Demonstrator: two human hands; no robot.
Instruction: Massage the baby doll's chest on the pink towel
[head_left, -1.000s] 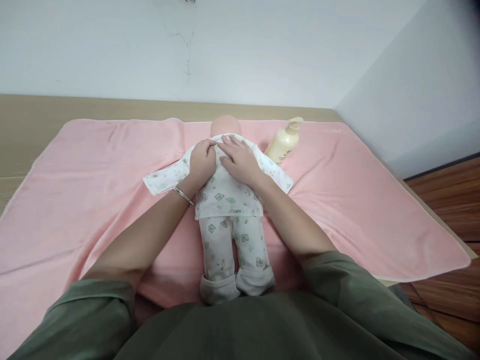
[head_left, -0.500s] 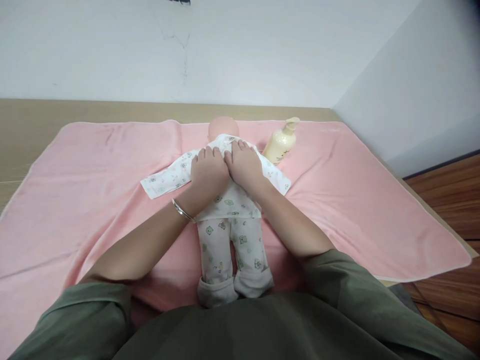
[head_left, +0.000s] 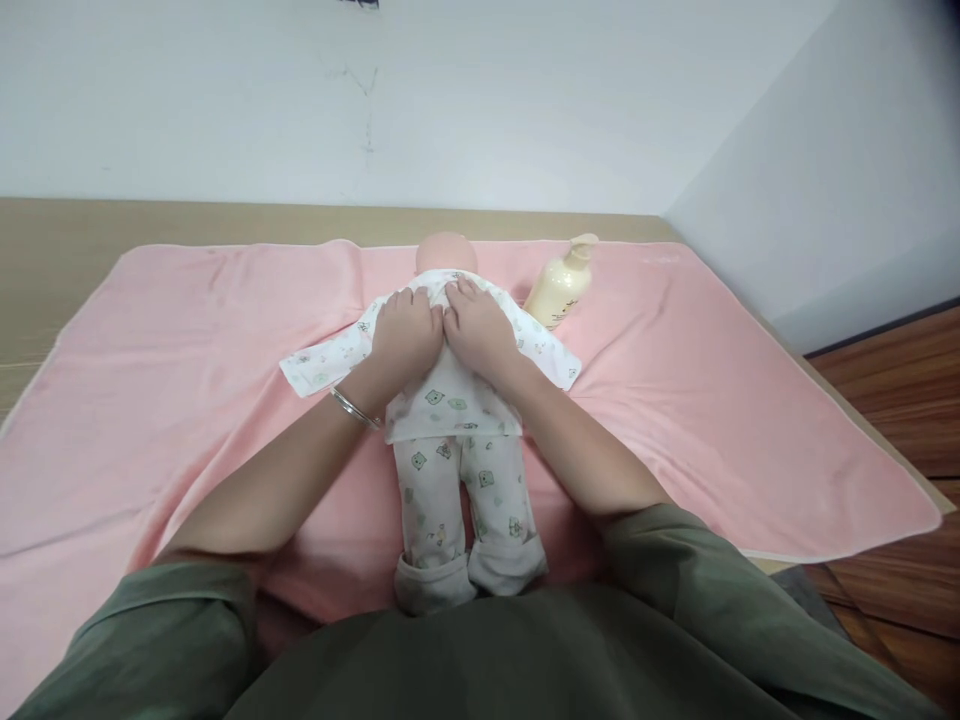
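A baby doll point(head_left: 457, 410) in white pyjamas with small green animal prints is stretched out with its head point(head_left: 445, 253) away from me; its face does not show. My left hand point(head_left: 407, 330) rests on the left of its upper back, fingers together and pointing away, palm down. Beside it, my right hand point(head_left: 480, 325) presses flat on the right of the upper back, the two thumbs close together. Neither hand grips anything that I can see; the palms are hidden. The doll's sleeves spread out to both sides.
Under the doll lies a pink blanket point(head_left: 720, 400) with wrinkles, over a wooden table point(head_left: 60, 235). A cream pump bottle point(head_left: 559, 288) leans or lies right of the doll's shoulder. A white wall point(head_left: 480, 110) stands behind the table, with brown wood panels point(head_left: 892, 400) at the right.
Both hands have slid slightly to the left over the doll's upper back, the left one a little outward. The doll and the bottle stay where they were.
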